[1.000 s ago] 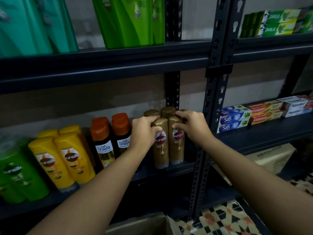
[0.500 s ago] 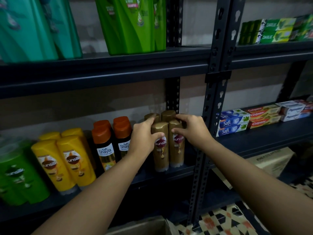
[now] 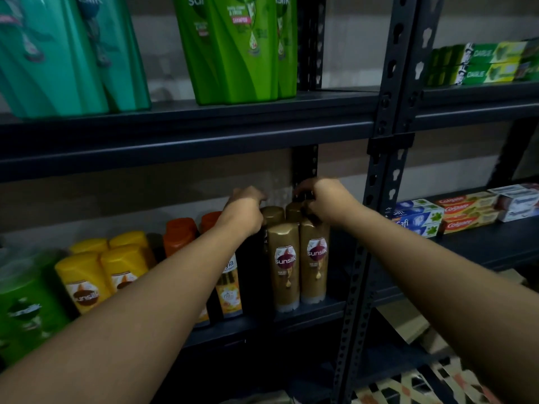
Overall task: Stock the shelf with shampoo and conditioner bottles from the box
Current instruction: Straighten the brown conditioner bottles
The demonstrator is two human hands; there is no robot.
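Four gold Sunsilk bottles stand in two rows at the right end of the middle shelf (image 3: 291, 319). The front pair (image 3: 285, 266) stands free, labels facing me. My left hand (image 3: 245, 211) reaches over to the rear left gold bottle (image 3: 272, 215); its fingers are hidden behind the hand. My right hand (image 3: 323, 199) hovers over the rear right gold bottle (image 3: 293, 209), fingers curled down at its cap. Both hands are motion-blurred.
Orange-capped bottles (image 3: 179, 234), yellow bottles (image 3: 84, 281) and a green bottle (image 3: 26, 310) fill the shelf to the left. Large green (image 3: 239, 48) and teal (image 3: 58, 53) bottles stand above. A perforated post (image 3: 376, 199) rises right of my hands; toothpaste boxes (image 3: 466, 211) lie beyond it.
Both hands have let go of the front gold bottles and moved up and back to the rear pair. The view has shifted closer to the shelf.
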